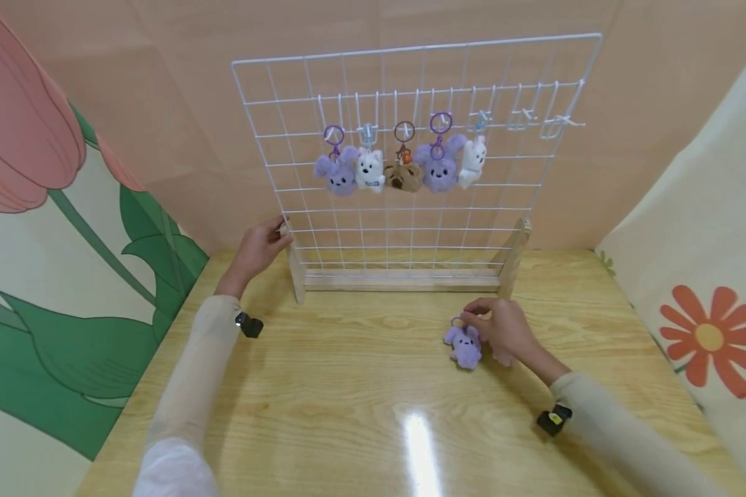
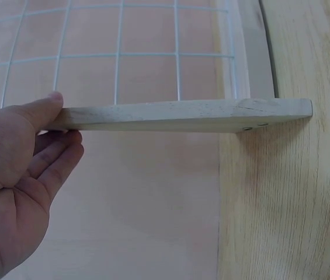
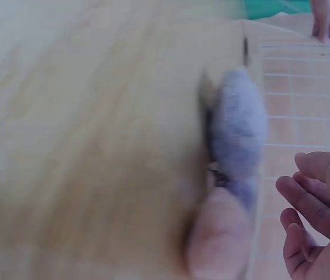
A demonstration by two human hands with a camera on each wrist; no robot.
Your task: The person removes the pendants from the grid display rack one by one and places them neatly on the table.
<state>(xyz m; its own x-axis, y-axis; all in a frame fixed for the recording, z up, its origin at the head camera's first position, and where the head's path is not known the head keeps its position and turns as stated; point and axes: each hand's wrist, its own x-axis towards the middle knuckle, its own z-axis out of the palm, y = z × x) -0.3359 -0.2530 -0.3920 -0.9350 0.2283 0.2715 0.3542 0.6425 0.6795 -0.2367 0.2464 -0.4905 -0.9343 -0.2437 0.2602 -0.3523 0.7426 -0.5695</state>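
My left hand grips the top of the wooden side post of a display stand, thumb on one face and fingers on the other. A purple plush keychain with a ring lies on the table. Just above and right of it is my right hand; in the right wrist view its fingers are loosely bent with nothing between them. A pink plush lies beside the purple one, mostly hidden under that hand in the head view. The right wrist view is blurred.
On the stand's white wire grid hang several plush keychains, among them a brown one and a white one. Two hooks at the grid's right end, one a wire hook, carry no plush. The wooden table stretches toward me.
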